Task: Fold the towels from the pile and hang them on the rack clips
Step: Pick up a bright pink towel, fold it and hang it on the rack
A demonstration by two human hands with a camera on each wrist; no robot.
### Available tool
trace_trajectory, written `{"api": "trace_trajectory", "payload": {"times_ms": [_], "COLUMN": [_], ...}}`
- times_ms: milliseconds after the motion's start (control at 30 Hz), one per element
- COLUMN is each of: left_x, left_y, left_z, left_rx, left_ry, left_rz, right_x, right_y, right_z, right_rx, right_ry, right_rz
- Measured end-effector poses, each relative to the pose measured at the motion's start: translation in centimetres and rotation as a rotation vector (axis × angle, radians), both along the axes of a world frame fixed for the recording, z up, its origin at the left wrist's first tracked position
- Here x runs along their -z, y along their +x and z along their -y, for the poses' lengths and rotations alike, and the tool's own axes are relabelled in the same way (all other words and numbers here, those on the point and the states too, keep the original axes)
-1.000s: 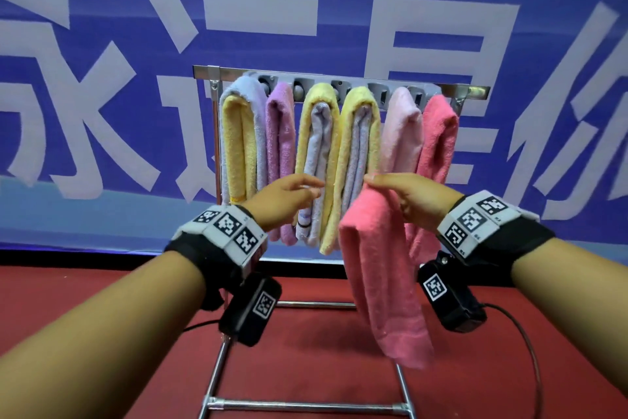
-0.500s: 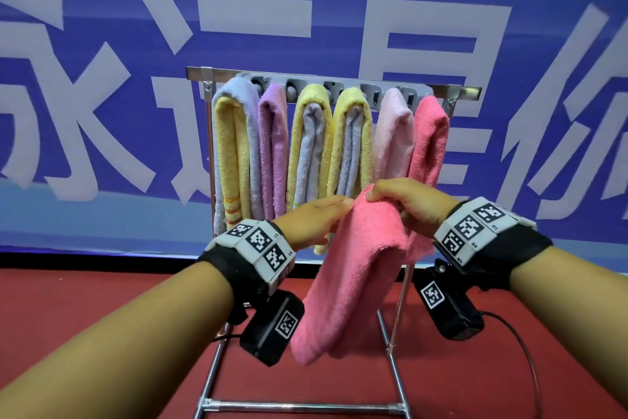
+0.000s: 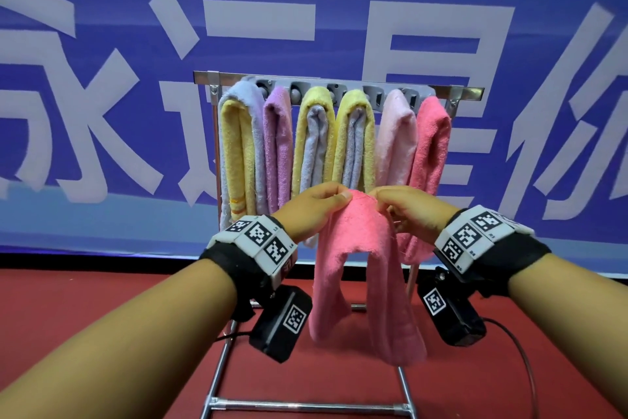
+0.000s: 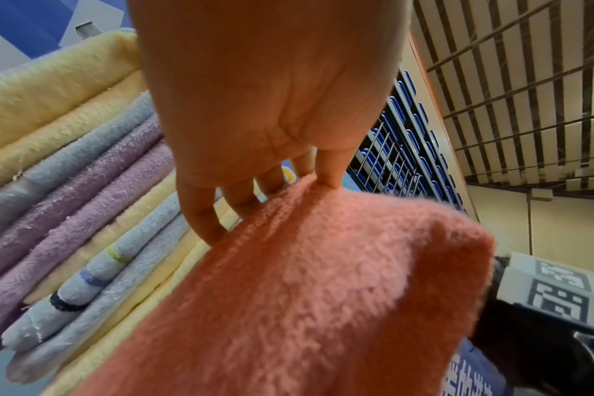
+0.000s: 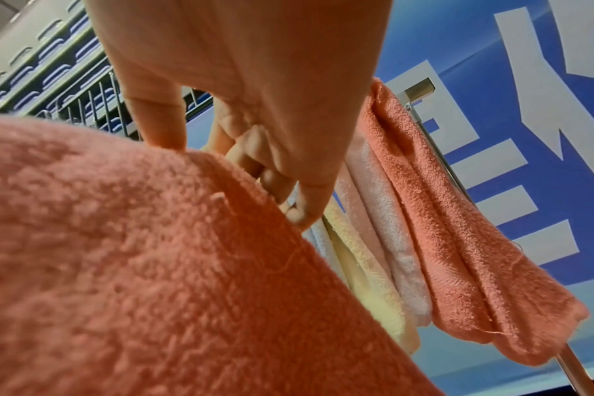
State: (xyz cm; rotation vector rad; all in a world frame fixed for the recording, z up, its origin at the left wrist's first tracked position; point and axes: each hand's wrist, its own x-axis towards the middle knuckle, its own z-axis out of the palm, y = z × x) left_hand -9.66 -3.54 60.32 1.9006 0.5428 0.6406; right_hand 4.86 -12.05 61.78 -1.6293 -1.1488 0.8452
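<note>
A metal rack (image 3: 214,153) stands on the red floor (image 3: 102,289), six folded towels hanging side by side from the clips (image 3: 295,92) on its top bar.

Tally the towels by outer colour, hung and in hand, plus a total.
On the rack:
Light blue towel, yellow one folded inside: 1
Purple towel: 1
Yellow towel, grey folded inside: 2
Pale pink towel: 1
Coral pink towel: 1
In both hands:
Held pink towel: 1
Total: 7
</note>
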Motion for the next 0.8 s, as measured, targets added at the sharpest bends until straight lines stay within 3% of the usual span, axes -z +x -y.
{"api": "trace_trajectory", "payload": {"times_ms": [267,467,800], "left_x": [-0.8,-1.8,-4.3], "left_y": [1.4,2.7,6.9], "left_z": [0.7,1.5,1.5], "left_rx": [-0.098,-0.05,-0.002], "left_ry": [0.043,0.05,-0.019], "left_rz": [0.029,-0.062,-0.131], "right_x": [-0.6,-2.2,-4.5], "right_y": [1.2,2.6,7.2], "right_z": [1.4,2.5,2.9], "right_rx": [0.122,0.188,0.229], "right_ry": [-0.012,-0.008,-0.049], "right_rz": [0.108,0.25,0.282]}}
